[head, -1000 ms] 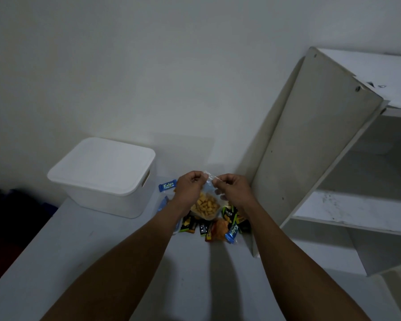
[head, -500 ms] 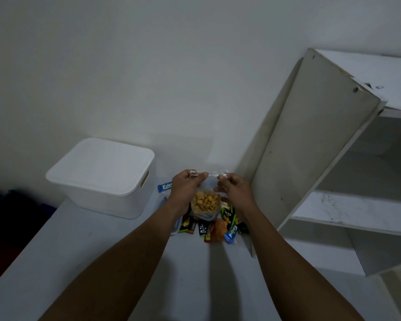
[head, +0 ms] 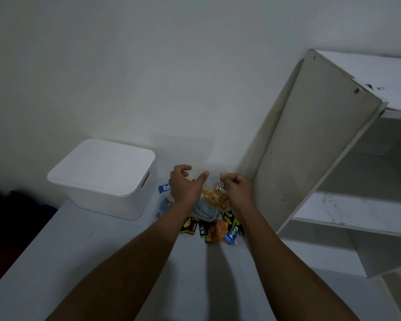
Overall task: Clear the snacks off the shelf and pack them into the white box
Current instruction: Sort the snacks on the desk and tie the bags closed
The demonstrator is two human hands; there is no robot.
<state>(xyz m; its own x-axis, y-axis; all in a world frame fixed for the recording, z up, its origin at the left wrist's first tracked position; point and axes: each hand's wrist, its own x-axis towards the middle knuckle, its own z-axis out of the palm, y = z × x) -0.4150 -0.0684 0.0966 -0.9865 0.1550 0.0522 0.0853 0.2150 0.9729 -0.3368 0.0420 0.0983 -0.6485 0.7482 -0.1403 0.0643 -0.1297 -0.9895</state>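
1. The top edge of the clear snack bag [head: 214, 198] was pinched by both hands half a second ago. It has now been let go by the left hand [head: 185, 186], whose fingers are loosely spread.
2. The bag seems still to be pinched by the curled right hand [head: 237, 188], though the contact is blurred.
3. The bag is held lower, just above the snack pile [head: 218, 229] beside the lidded white box [head: 102, 174].
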